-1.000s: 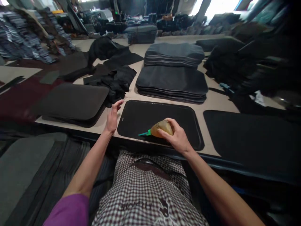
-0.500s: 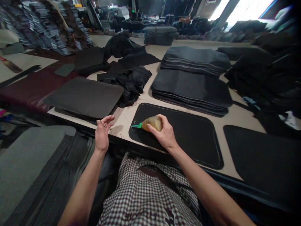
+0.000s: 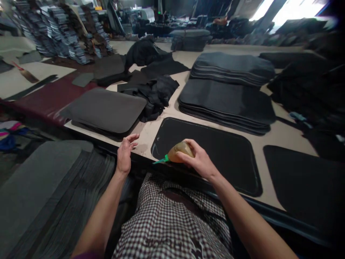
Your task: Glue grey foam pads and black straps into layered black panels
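Observation:
My right hand (image 3: 201, 158) is wrapped round a soft squeeze bottle (image 3: 181, 151) of amber liquid, likely glue. Its green nozzle points left and down, at the near left corner of a black rounded panel (image 3: 207, 151) lying flat on the table. A thin, shiny line runs along the panel's border, with a brighter curved streak at the left end. My left hand (image 3: 125, 154) hovers by the table's front edge, left of the panel, fingers loosely spread and holding nothing.
Stacked black panels (image 3: 226, 99) stand behind the flat one. Grey-brown sheets (image 3: 105, 109) lie to the left, near crumpled black scraps (image 3: 159, 93). Another black panel (image 3: 304, 180) is at right. Below the table edge at left is a pile of grey sheets (image 3: 45, 172).
The bottle's nozzle has moved toward me along the panel's left end to its near corner. A shiny curved streak now shows there. The view has shifted slightly; my left hand stays open.

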`<control>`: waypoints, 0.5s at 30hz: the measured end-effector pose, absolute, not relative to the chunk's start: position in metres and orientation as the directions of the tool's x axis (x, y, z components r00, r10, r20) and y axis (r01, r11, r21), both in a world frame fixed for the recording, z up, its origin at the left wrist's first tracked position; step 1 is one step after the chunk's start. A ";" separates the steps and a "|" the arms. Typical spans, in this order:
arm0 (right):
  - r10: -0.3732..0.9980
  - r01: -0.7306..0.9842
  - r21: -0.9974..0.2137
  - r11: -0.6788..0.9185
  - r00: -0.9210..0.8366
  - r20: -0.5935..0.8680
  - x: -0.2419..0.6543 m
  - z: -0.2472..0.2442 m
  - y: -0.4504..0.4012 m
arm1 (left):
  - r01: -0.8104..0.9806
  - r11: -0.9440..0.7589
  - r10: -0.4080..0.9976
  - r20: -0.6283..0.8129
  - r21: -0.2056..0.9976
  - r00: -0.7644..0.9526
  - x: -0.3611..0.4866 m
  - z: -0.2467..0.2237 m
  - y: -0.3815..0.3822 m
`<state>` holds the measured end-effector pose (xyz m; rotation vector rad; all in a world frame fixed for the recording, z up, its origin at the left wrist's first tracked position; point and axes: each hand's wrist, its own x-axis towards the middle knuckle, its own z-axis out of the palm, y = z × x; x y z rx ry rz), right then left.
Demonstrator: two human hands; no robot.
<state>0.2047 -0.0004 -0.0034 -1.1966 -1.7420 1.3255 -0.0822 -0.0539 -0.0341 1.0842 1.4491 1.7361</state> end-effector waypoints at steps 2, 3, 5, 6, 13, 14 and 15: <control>0.899 0.119 -0.990 -0.073 -0.422 -0.117 0.223 -0.002 -0.003 | 0.110 -0.189 0.866 0.219 0.976 -0.449 -0.078 -0.031 -0.054; 0.905 0.041 -0.992 -0.117 -0.407 -0.124 0.231 -0.002 -0.003 | 0.153 -0.177 0.869 0.227 0.972 -0.439 -0.076 -0.029 -0.054; 0.945 -0.053 -0.991 -0.120 -0.311 -0.098 0.241 -0.004 0.001 | 0.228 -0.155 0.876 0.240 0.961 -0.418 -0.072 -0.027 -0.050; 0.965 -0.064 -0.993 -0.096 -0.252 -0.077 0.243 -0.006 0.005 | 0.259 -0.147 0.880 0.246 0.955 -0.407 -0.071 -0.026 -0.048; 0.996 0.144 -0.989 0.020 -0.086 0.008 0.207 -0.027 0.045 | 0.368 -0.092 0.903 0.234 0.925 -0.361 -0.066 -0.030 -0.039; 0.997 0.185 -0.982 0.027 -0.080 0.012 0.201 -0.028 0.049 | 0.368 -0.088 0.904 0.230 0.926 -0.362 -0.067 -0.032 -0.040; 0.997 0.221 -0.975 0.034 -0.075 0.017 0.197 -0.029 0.052 | 0.367 -0.085 0.903 0.228 0.926 -0.365 -0.068 -0.033 -0.042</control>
